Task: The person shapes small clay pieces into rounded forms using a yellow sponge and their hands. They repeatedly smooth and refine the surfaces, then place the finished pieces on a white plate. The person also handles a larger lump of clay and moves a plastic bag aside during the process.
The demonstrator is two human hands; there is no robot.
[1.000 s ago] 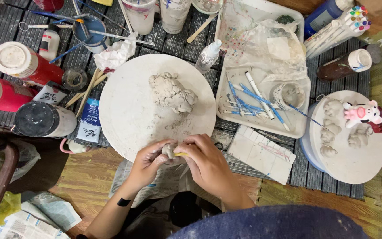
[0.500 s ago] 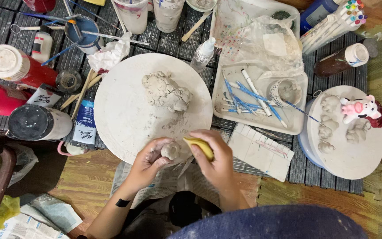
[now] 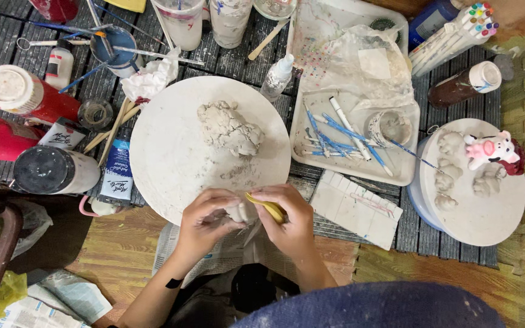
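Pinching a small clay lump (image 3: pixel 238 211) in the left hand (image 3: pixel 205 222), fingers clamped, the right hand (image 3: pixel 290 218) gripped a yellow tool (image 3: pixel 267 206) slanting against its right side.

The small clay piece (image 3: pixel 238 211) is mostly hidden between the left hand (image 3: pixel 205 220) and right hand (image 3: pixel 290 222), the yellow tool (image 3: pixel 267 206) partly covered by fingers, and the far cups (image 3: pixel 183 21) cut off by the edge.

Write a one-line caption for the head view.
Left hand holds a small clay piece; right hand works it with a yellow tool by the round board.
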